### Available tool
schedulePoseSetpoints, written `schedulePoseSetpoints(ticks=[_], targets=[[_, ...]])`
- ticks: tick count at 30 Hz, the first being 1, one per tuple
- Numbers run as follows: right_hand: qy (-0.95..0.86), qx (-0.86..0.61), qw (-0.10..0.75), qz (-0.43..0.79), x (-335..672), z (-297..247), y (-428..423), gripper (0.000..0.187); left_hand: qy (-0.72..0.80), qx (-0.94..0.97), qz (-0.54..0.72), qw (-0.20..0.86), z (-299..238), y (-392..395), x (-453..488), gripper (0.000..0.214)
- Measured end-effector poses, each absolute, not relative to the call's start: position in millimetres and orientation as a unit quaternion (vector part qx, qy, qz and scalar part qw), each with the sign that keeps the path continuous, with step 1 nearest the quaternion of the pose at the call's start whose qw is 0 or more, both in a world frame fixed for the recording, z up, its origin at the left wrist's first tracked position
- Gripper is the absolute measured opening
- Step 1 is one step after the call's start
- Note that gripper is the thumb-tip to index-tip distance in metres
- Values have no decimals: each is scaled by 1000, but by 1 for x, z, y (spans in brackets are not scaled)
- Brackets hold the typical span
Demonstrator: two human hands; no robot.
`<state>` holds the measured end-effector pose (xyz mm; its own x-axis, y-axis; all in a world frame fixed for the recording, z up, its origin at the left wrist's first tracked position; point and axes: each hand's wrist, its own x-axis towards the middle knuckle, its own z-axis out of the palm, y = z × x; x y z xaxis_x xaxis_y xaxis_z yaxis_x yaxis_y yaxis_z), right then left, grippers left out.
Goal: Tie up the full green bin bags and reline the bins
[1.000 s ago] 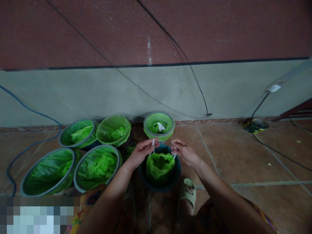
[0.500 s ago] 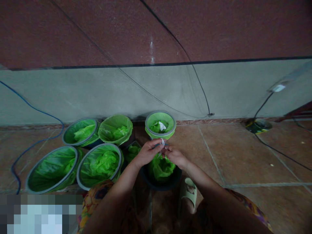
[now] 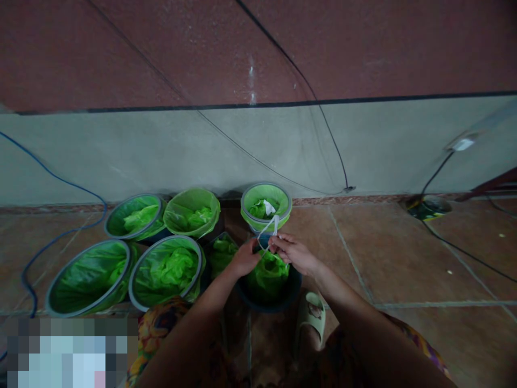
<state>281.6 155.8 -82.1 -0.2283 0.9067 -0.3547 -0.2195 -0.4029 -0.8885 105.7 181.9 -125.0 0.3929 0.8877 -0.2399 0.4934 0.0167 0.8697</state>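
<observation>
A dark round bin point(image 3: 291, 293) stands on the floor in front of me with a green plastic bag point(image 3: 269, 275) inside it. Above its rim, my right hand point(image 3: 294, 253) pinches the bag's white drawstring point(image 3: 267, 231), which loops upward. My left hand point(image 3: 244, 258) is closed beside it, fingers on the same drawstring at the bag's mouth. The two hands nearly touch over the bin.
Several other bins lined with green bags point(image 3: 165, 269) stand to the left and behind, one point(image 3: 265, 202) by the wall. A blue cable point(image 3: 52, 237) trails on the left, black cables point(image 3: 456, 250) on the right. My sandalled foot point(image 3: 310, 318) is beside the bin.
My hands, apart and holding the drawstring ends a second ago, came together over the bin; now a loop of drawstring stands up between them and my left hand has dropped slightly.
</observation>
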Motion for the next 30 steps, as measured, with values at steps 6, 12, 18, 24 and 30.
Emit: schedulePoseSetpoints(ticks=[6,12,18,24,30], targets=[[-380,-443,403,705,279,-80,154,40,469,740,133,464,-123,175,110,30],[-308,-550,462,624,287,-81,161,39,509,655,256,496,-129,178,109,33],[-260,-576,520,574,289,-77,165,38,463,573,369,567,-125,173,112,35],[-333,-436,531,646,264,-63,154,42,486,595,297,567,-141,172,123,34],[-330,-346,535,696,247,-62,151,36,427,677,248,546,-139,164,134,15]])
